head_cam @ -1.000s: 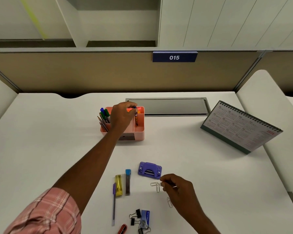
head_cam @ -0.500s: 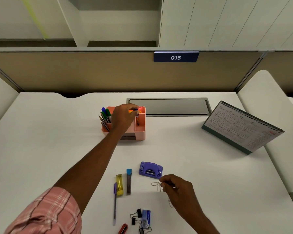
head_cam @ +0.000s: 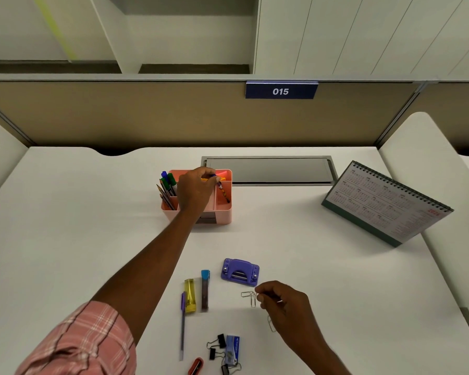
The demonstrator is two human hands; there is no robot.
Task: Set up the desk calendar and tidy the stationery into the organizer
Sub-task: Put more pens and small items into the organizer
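Roughly mid-task. Worktop [head_cam: 92,226]: white, carries everything.

Desk calendar [head_cam: 385,207]: stands open on its base near the right edge, page leaning back. I judge that part done.

Organizer [head_cam: 224,215]: pink, at the middle towards the far edge. Its left compartment holds pens and pencils, so the sorting is partly done.

Left hand [head_cam: 197,190]: reaches over the organizer, fingers closed narrow on the top end of a striped pencil [head_cam: 224,193]. The pencil slants down into the right compartment and is not yet released.

Right hand [head_cam: 282,301]: near the front edge, fingers curled tight, tips pinching at the paper clips [head_cam: 249,296]. One more clip lies just beside the wrist.

Left to tidy, all loose towards the front edge:
- purple hole punch [head_cam: 240,272]
- purple pen [head_cam: 182,328]
- blue-capped lead tube [head_cam: 205,290]
- yellow case [head_cam: 190,295], touching the pen's top
- blue staple box [head_cam: 232,346]
- black binder clips [head_cam: 217,345], around the box
- small red item [head_cam: 196,366], cut off by the frame, kind not clear

Judgement: the long items are mostly in; the small loose pieces make up the rest.
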